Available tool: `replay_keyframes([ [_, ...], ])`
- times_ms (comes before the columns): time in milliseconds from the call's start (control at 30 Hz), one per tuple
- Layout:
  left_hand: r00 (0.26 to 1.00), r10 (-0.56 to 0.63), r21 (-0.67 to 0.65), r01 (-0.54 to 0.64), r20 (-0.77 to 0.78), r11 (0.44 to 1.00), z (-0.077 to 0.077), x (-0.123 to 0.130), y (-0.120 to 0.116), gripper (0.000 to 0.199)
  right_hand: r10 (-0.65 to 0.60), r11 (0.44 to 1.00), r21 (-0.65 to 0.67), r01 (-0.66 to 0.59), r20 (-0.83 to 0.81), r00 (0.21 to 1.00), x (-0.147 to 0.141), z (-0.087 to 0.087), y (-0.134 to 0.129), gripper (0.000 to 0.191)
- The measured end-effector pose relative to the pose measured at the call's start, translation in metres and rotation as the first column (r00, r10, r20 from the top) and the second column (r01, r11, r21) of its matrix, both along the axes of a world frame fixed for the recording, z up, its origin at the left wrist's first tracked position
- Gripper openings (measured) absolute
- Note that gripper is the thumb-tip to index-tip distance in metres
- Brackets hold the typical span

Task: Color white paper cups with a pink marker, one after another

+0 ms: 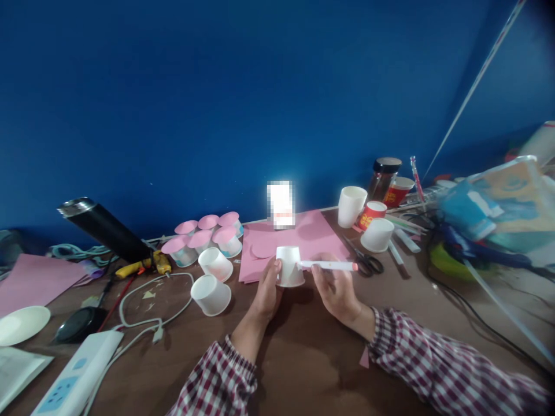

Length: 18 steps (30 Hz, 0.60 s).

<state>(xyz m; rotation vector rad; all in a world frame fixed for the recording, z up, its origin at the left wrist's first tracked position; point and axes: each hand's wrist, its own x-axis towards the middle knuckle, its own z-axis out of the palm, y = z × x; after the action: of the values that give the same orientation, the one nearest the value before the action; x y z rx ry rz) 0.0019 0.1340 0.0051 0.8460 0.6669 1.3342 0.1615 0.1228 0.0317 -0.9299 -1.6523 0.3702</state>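
In the middle of the view my left hand (269, 288) grips a white paper cup (290, 267) by its left side, with the wider rim facing down. My right hand (338, 290) holds a white marker pen (332, 266) with a pinkish-orange end. The pen lies nearly level, and its left end meets the cup's right side or comes very close to it. Behind the cup lie pink paper sheets (318, 231) against the wall. Two more white paper cups, a front one (211, 296) and a rear one (215, 264), stand left of my left hand.
Several pink-topped cups (202, 238) stand at the back left. Black scissors (368, 263), a white cup (377, 235) and a red cup (372, 212) sit to the right. A black flask (104, 228), cable (125, 300) and power strip (76, 372) occupy the left. A glowing, pixelated screen (281, 205) stands against the wall.
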Motion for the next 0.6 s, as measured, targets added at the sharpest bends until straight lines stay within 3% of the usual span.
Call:
replay_keyframes([
  [600, 0.999, 0.031, -0.005, -0.031, 0.009, 0.999, -0.0038, -0.0008, 0.001, 0.028, -0.039, 0.999, 0.01, 0.039, 0.019, 0.999, 0.0015, -0.0002, 0.0005, 0.011],
])
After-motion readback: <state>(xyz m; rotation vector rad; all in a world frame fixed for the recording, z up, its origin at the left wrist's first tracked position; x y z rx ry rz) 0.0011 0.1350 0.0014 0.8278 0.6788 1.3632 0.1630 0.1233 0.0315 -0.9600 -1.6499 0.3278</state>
